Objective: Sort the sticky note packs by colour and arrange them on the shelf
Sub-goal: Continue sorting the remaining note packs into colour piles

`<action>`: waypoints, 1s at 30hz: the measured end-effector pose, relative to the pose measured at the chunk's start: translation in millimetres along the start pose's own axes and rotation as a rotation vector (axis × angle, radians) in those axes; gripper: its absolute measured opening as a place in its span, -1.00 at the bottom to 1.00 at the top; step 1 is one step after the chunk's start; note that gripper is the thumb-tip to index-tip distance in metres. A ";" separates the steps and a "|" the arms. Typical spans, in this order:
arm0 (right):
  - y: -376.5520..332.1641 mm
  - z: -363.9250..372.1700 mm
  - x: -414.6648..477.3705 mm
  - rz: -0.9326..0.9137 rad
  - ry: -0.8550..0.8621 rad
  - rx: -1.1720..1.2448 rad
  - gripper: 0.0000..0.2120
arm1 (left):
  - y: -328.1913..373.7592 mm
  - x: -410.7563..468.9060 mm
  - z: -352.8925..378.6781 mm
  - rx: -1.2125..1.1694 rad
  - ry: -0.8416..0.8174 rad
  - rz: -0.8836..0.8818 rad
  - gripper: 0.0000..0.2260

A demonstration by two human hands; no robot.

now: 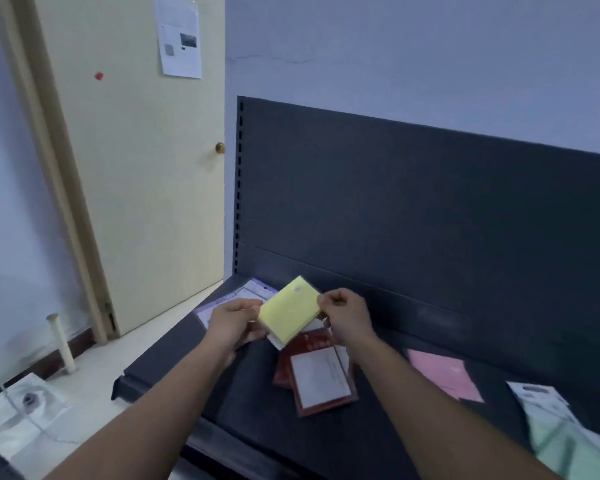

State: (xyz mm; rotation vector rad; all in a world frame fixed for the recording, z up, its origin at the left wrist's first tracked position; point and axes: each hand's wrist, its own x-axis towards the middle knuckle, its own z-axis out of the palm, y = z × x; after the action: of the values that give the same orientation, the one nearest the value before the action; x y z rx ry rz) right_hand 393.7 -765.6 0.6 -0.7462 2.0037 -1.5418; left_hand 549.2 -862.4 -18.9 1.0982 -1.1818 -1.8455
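Underneath — shelf (174,358): lay dark below both hands.
Yellow pack (290,311): hung between the hands, off the shelf — likely light, block-stiff, slick-wrapped; best gripped by opposite edges.
Left hand (234,322): pinched its left edge.
Right hand (347,317): pinched its right edge.

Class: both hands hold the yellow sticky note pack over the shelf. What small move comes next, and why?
Probably set the yellow pack on bare shelf as a new pile: left hand and right hand hold it, and only purple packs, red packs, a pink pack and a green pack lie there.
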 end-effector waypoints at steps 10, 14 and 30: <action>16.2 -143.3 -59.6 0.126 0.367 0.105 -0.79 | -33.1 -47.9 125.8 0.049 -0.314 -0.080 -0.77; 28.7 -206.0 -94.4 0.170 0.424 0.138 -0.74 | -60.1 -76.1 180.6 0.031 -0.387 -0.109 -0.80; 114.9 -460.5 -208.7 0.266 0.649 0.118 -0.78 | -165.2 -235.7 385.8 0.306 -0.550 -0.017 -0.84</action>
State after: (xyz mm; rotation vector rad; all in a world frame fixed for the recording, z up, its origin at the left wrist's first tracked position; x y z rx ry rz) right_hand 218.7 -277.6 8.6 0.0987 2.2967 -1.8670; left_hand 282.2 -462.0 -13.9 0.7674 -1.8191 -2.0982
